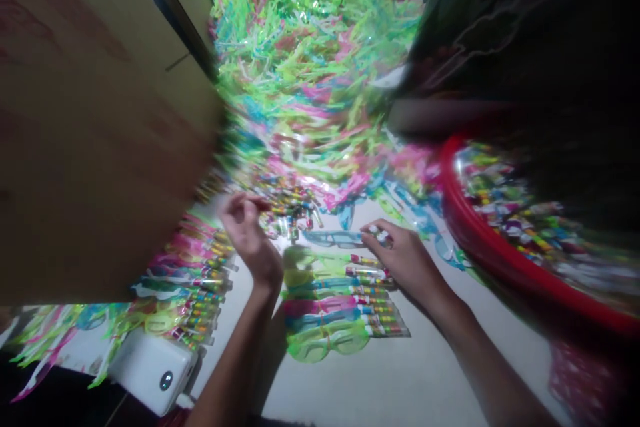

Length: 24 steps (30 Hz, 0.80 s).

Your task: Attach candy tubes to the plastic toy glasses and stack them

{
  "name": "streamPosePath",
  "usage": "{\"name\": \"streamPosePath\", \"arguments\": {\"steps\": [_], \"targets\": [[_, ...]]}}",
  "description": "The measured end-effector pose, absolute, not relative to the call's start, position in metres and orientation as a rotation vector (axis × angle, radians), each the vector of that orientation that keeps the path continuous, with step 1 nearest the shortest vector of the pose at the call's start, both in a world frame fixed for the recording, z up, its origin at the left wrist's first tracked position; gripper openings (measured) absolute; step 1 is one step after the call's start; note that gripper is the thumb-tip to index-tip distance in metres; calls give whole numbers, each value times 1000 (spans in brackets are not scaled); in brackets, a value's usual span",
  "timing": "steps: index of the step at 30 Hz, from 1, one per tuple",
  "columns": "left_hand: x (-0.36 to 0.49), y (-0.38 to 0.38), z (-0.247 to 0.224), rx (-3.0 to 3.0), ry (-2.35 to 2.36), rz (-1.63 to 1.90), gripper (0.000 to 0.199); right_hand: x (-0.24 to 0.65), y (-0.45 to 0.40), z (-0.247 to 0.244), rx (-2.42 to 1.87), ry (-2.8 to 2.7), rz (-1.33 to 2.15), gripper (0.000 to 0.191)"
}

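My right hand (387,243) pinches the right end of a blue plastic glasses frame (333,238), with small white-ended pieces at its fingertips. My left hand (247,227) is raised over the near edge of a pile of small colourful tubes (287,197); its fingers are curled and blurred, and whether it holds anything is unclear. Below and between my hands lies a row of folded glasses in green, blue and pink (323,307), each beside a small tube (377,310). The lowest pair is yellow-green.
A big heap of coloured plastic glasses (310,67) fills the back. At right stands a red basin (463,213) of small tubes. A cardboard box (100,133) blocks the left. More glasses with tubes (193,260) and a white power bank (153,367) lie lower left.
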<state>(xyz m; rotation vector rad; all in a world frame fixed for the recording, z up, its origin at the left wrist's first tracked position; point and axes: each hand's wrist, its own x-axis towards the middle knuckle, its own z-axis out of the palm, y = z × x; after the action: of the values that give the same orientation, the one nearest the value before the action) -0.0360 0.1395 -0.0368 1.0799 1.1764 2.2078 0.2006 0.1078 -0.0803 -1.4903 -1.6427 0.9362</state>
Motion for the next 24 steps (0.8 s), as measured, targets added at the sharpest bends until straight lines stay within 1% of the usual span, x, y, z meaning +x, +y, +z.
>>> {"name": "streamPosePath", "arguments": {"steps": [3, 7, 9, 11, 12, 13, 15, 16, 18, 19, 21, 24], "targets": [[-32, 135, -39, 1149, 1186, 2081, 16, 198, 109, -82, -1485, -1775, 938, 19], [-28, 126, -44, 1333, 1181, 1902, 19, 194, 106, -77, -1390, -1898, 957, 12], [-32, 122, -39, 1536, 1180, 1672, 23, 194, 105, -75, -1347, -1926, 983, 12], [-38, 118, -28, 1780, 1171, 1266, 29, 196, 105, -74, -1343, -1910, 998, 14], [-40, 116, -21, 1891, 1162, 1024, 34, 197, 106, -74, -1358, -1884, 1003, 16], [-41, 113, -15, 1984, 1157, 793, 43, 198, 107, -76, -1382, -1846, 1005, 20], [-41, 105, -8, 2129, 1154, 415, 75, 202, 109, -79, -1438, -1746, 1011, 27], [-40, 100, -7, 2192, 1150, 273, 92, 204, 110, -82, -1464, -1692, 1014, 30], [-38, 88, -11, 2307, 1142, 70, 117, 207, 113, -87, -1504, -1591, 1019, 33], [-37, 81, -14, 2359, 1138, -11, 125, 207, 114, -89, -1519, -1549, 1024, 33], [-36, 67, -20, 2445, 1142, -142, 134, 206, 115, -93, -1531, -1497, 1051, 33], [-34, 48, -26, 2504, 1196, -284, 137, 203, 115, -96, -1516, -1480, 1103, 34]]}}
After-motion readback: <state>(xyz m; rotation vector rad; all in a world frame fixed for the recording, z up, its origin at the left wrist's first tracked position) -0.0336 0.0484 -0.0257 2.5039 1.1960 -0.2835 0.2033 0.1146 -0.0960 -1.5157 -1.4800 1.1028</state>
